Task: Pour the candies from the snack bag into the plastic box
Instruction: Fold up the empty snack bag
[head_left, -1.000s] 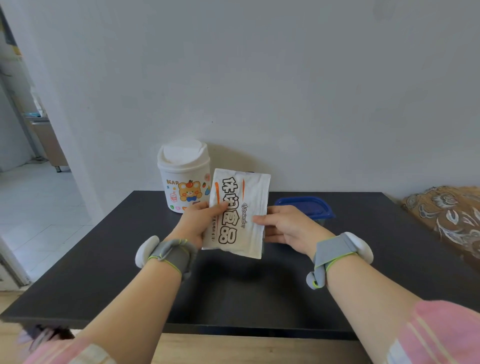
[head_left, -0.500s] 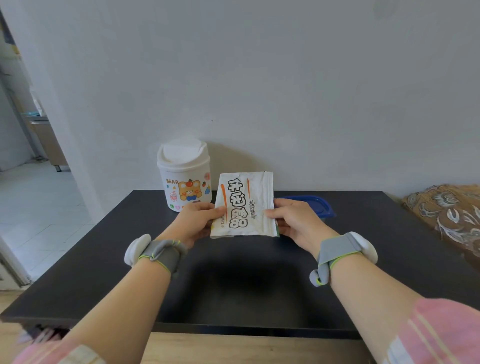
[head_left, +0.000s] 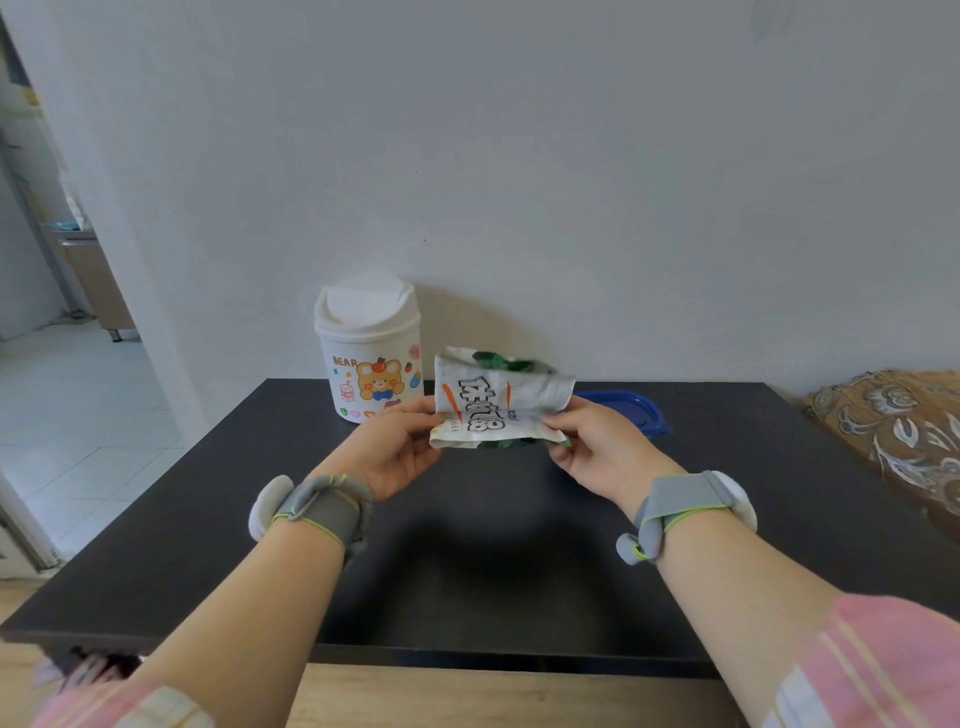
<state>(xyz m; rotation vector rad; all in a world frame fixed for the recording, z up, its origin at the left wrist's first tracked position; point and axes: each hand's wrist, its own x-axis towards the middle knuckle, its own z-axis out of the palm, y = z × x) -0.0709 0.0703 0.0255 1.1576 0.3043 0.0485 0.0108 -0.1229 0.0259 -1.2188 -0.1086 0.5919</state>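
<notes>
Pale grey wall behind; dark worktop set against it, with a wooden floor strip at the near edge. Snack bag, white with bold black characters and orange strokes, is held in the air above the middle of the worktop, crumpled and folded over, its printed face toward the camera. Left hand holds the bag's left edge, fingers curled and pinching it. Right hand holds the right edge, fingers pinching the lower right corner. Green patches show at the bag's far top edge and below its near edge; too blurred to tell what they are. Plastic box with a blue lid sits on the worktop at the far side, just behind the right hand and partly hidden by it. White swing-lid bin with a bear print stands far left of the bag, by the wall. Grey straps with white pods on both wrists. Pink striped sleeves at the bottom corners. Patterned brown cloth at far right. Doorway with pale tiled floor at left.
</notes>
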